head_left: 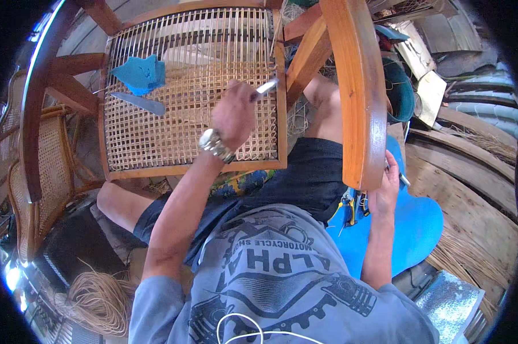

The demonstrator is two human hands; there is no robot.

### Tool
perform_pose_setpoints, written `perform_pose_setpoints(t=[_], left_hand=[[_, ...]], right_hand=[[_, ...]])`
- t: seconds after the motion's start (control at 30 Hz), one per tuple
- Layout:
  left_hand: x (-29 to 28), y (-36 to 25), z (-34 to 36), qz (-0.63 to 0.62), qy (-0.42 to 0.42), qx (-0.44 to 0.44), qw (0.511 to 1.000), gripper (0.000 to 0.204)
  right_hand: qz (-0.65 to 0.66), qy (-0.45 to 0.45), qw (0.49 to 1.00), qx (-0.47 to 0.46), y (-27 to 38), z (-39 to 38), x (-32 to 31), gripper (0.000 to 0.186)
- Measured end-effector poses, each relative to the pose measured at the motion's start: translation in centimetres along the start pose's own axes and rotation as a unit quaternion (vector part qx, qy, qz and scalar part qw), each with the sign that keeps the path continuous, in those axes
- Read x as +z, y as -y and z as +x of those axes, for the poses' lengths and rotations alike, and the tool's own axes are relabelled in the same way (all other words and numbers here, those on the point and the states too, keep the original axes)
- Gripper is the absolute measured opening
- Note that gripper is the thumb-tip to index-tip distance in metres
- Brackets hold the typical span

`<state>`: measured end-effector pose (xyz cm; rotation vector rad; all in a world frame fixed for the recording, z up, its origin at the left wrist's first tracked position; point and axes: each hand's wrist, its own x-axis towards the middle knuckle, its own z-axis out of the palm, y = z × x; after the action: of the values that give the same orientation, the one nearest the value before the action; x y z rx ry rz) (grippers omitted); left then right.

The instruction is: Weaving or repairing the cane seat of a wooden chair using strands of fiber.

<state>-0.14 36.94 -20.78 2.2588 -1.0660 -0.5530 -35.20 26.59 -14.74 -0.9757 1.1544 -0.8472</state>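
Over the woven cane seat (pixel 193 168) of a wooden chair, my left hand (pixel 233 114) is closed on a silver-tipped tool (pixel 267 86), whose tip is near the seat's right rail. A blue pad (pixel 138 74) and a flat metal blade (pixel 138 102) lie on the weave at left. At the right, below the chair's curved armrest (pixel 362 97), my right hand (pixel 384 189) grips a thin pale tool (pixel 404 179), its fingers partly hidden by the armrest. Yellow-and-black pliers (pixel 348 209) are just left of that hand.
A second cane chair (pixel 47 172) stands at left, above a coil of pale strands (pixel 98 301). A dark green bucket (pixel 399 89) is at upper right. A blue mat (pixel 411 229), wooden boards (pixel 465 189) and loose strands (pixel 454 258) lie at right.
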Motion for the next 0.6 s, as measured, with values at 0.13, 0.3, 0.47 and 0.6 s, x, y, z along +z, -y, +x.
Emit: perform_pose_setpoints(t=[0.13,0.3,0.47,0.6], left_hand=[[-8.2,0.9,-5.6,0.047,0.152,0.004,0.987,0.021],[-13.9,-1.9,-11.8,-0.313,0.242,-0.035,0.918,0.032],[-11.9,-2.4,-4.4,-0.028,-0.065,-0.012,0.997,0.039],[-10.2,-0.6,-1.7,-0.101,0.165,-0.076,0.978,0.045]], right_hand=[[-0.007,0.099,0.994,0.04,-1.2,-1.4,2.3,0.04],[-0.158,0.219,0.962,0.035,-6.1,-0.8,10.2,0.042],[-0.045,0.26,0.964,0.029,-8.0,1.3,17.9,0.037],[0.001,0.238,0.966,0.106,-7.1,2.8,22.3,0.032]])
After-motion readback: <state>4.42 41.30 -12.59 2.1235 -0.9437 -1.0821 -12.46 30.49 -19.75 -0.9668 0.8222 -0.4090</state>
